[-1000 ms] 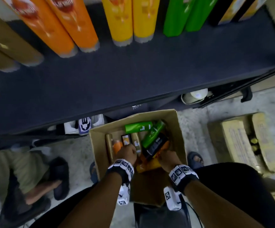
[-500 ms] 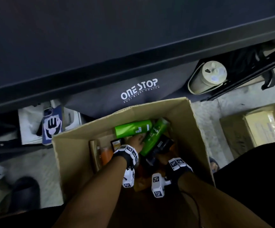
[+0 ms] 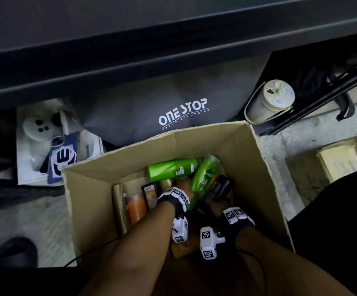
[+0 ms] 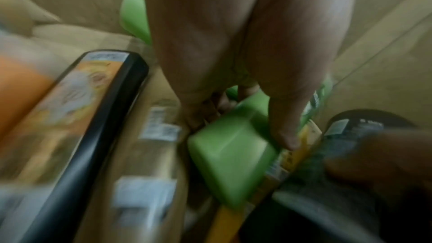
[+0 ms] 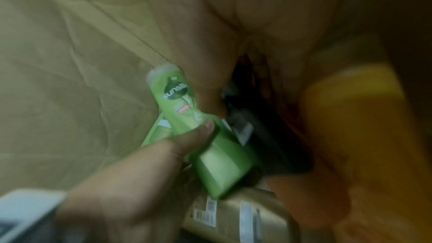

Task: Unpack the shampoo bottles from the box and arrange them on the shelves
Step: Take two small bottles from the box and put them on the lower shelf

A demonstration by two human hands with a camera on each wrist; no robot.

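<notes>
Deep in the box, the left hand grips a green bottle near the right wall and the right hand clasps a black bottle; lifting both clear comes next.

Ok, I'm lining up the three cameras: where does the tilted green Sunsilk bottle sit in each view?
Head: tilted green Sunsilk bottle leans in the box's far right part, just beyond the left hand.
Left wrist: its green cap end fills centre frame, pinched under the fingers.
Right wrist: centre, label showing, the left hand's thumb across it.
Shared landmark: the cardboard box wall behind.
</notes>
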